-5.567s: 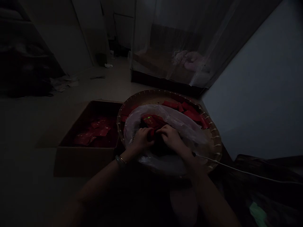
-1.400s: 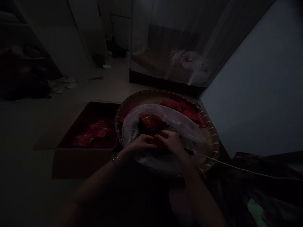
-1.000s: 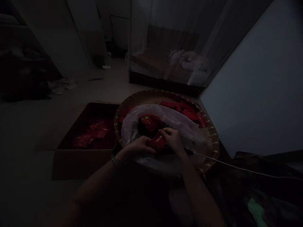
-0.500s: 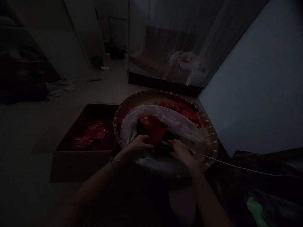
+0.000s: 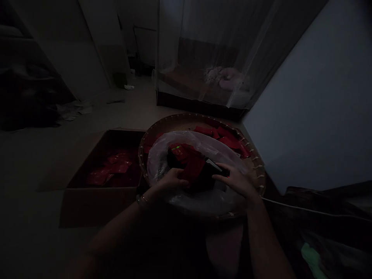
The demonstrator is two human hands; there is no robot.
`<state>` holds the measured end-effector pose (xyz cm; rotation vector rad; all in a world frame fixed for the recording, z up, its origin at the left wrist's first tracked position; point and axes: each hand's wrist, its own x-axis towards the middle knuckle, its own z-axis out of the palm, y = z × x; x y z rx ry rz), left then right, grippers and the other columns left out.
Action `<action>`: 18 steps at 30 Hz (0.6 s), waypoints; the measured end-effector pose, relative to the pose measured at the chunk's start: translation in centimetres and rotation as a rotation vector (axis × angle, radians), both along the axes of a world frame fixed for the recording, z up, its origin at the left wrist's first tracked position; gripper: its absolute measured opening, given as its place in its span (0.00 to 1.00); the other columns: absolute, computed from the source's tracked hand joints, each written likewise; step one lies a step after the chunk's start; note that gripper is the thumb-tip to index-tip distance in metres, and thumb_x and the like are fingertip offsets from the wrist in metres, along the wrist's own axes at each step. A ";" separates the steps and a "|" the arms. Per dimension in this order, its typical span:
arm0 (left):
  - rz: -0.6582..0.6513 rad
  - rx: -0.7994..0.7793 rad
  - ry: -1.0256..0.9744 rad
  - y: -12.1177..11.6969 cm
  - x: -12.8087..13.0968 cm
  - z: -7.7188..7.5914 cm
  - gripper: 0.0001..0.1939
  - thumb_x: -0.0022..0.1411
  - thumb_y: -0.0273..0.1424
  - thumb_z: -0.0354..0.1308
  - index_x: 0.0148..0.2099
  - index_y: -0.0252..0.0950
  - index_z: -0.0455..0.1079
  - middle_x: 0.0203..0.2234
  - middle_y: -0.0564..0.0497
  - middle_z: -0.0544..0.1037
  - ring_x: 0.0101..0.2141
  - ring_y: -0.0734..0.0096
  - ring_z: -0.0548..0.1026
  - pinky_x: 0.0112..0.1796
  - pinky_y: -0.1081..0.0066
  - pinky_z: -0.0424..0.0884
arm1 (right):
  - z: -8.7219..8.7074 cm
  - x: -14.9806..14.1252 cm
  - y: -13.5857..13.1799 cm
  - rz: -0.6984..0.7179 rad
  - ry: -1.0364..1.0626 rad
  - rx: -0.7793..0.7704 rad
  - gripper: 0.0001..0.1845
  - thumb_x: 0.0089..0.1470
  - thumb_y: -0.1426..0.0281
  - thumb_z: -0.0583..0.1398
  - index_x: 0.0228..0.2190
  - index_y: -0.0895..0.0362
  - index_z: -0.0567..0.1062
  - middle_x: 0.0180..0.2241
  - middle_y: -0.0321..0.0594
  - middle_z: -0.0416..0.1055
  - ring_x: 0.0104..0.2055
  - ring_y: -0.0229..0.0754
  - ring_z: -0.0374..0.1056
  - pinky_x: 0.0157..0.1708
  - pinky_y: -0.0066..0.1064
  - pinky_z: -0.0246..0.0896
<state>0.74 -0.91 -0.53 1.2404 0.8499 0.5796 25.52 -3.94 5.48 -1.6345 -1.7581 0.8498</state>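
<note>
My left hand is closed on a red packet, thumb and fingers pinching its left edge. In my right hand is a corded black tool with a long, flat, pale metal face and a small red light near the fingers. Its tip points up and left, just right of the packet and apart from it. Behind the packet lies a heap of red packets with gold print. A clear plastic bag spreads around them inside a round woven bamboo tray. The tool's far side is too dark to make out.
More red packets lie along the tray's back right. Left of the tray stands an open cardboard box holding red packets. A white cord runs off right. A netted bed stands behind, and a pale wall rises at right.
Earlier both hands were together on red packets. My right hand then left the packet, took hold of the corded tool and raised it to the right. My left hand keeps the packet.
</note>
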 end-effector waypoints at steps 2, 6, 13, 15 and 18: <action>-0.043 0.018 -0.005 -0.3 0.5 0.0 0.18 0.43 0.26 0.63 0.40 0.28 0.74 0.26 0.52 0.77 0.26 0.73 0.72 0.29 0.76 0.65 | 0.9 -0.7 0.0 0.022 -0.003 -0.005 0.24 0.44 0.61 0.65 0.45 0.53 0.75 0.44 0.39 0.75 0.46 0.49 0.70 0.44 0.37 0.66; -0.110 0.073 0.039 -0.6 1.2 0.0 0.18 0.44 0.26 0.63 0.42 0.28 0.74 0.28 0.52 0.77 0.27 0.73 0.71 0.29 0.77 0.64 | 1.0 -1.4 0.4 -0.040 -0.075 0.000 0.28 0.43 0.59 0.65 0.47 0.55 0.73 0.47 0.43 0.74 0.48 0.51 0.69 0.47 0.41 0.64; -0.166 0.146 0.067 -0.7 1.2 -0.4 0.21 0.46 0.32 0.64 0.44 0.28 0.74 0.30 0.52 0.76 0.28 0.72 0.71 0.30 0.77 0.63 | 0.8 -1.2 0.3 0.034 -0.077 -0.032 0.24 0.44 0.60 0.64 0.44 0.55 0.76 0.43 0.41 0.76 0.44 0.50 0.71 0.42 0.38 0.66; -0.190 0.150 0.070 -0.9 1.3 -0.5 0.20 0.47 0.33 0.64 0.43 0.29 0.74 0.29 0.52 0.76 0.28 0.73 0.70 0.29 0.77 0.63 | 0.7 -1.6 0.3 0.040 -0.082 -0.029 0.22 0.46 0.60 0.63 0.44 0.55 0.76 0.42 0.41 0.76 0.43 0.50 0.72 0.41 0.37 0.66; -0.194 0.137 0.087 -1.0 1.3 -0.6 0.20 0.47 0.33 0.64 0.42 0.28 0.74 0.27 0.53 0.75 0.27 0.74 0.69 0.28 0.78 0.62 | 0.5 -2.3 0.4 0.014 -0.126 0.017 0.18 0.49 0.61 0.61 0.42 0.54 0.77 0.41 0.40 0.77 0.42 0.48 0.72 0.41 0.37 0.66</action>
